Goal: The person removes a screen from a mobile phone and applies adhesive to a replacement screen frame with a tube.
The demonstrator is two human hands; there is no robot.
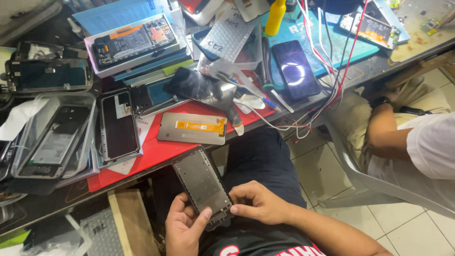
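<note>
Resting over the lap, a flat grey rectangular metal phone frame shows a matte face and dark notched edges. Left hand grasps its lower end, thumb on top; right hand pinches the lower right edge

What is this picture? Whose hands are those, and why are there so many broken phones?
The picture comes from a camera worn on a person's head, so you look down just as they do. No machine here: the two bare hands at the bottom are that person's own. The left hand and the right hand together hold a grey phone frame, a thin metal-looking plate, over their lap. In front is a workbench with a red mat. On it lie a screen panel with an orange strip, phone parts in clear trays, a dark phone with a glowing ring, a yellow bottle and tangled wires. On the right sits another person; only their arm and white sleeve show.
</note>
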